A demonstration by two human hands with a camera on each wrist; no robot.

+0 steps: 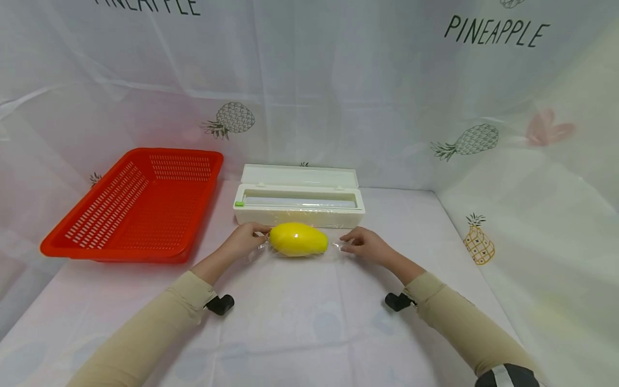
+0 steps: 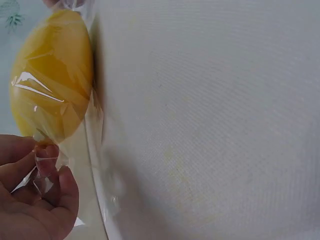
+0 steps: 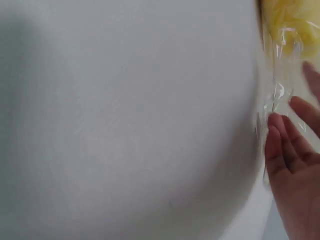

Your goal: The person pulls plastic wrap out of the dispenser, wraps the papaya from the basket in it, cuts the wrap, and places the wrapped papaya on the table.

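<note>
Far left on the cloth-covered surface (image 1: 271,317), a red perforated plastic basket (image 1: 164,215), well apart from the work. Next along, the left hand (image 1: 248,239), thumb and fingers pinching a gathered bunch of clear plastic film (image 3: 281,91) at the left end of a yellow papaya-shaped fruit (image 1: 298,239). Looks like a wrapping step in hand: drawing film in around the fruit and closing off the ends, probably further along at left than at right, to judge by the tight bunch.

Behind, a white cling-film dispenser (image 1: 300,217), lid (image 1: 300,174) standing open, white roll (image 1: 300,202) inside, green slider (image 1: 239,203) at front left.

In front of the dispenser, between left hand and right hand (image 1: 368,247), the fruit itself, lying on its side in shiny film. Long axis running left to right, nearly parallel to the dispenser's front, left end slightly farther back; narrower end seemingly pointing right.

At right, just apart from the fruit, the right hand, thumb and fingertip apparently pinching loose film, other fingers spread. Seems to call next for holding the left bunch tight, gathering the right end close, then twisting or tucking without tearing.
</note>
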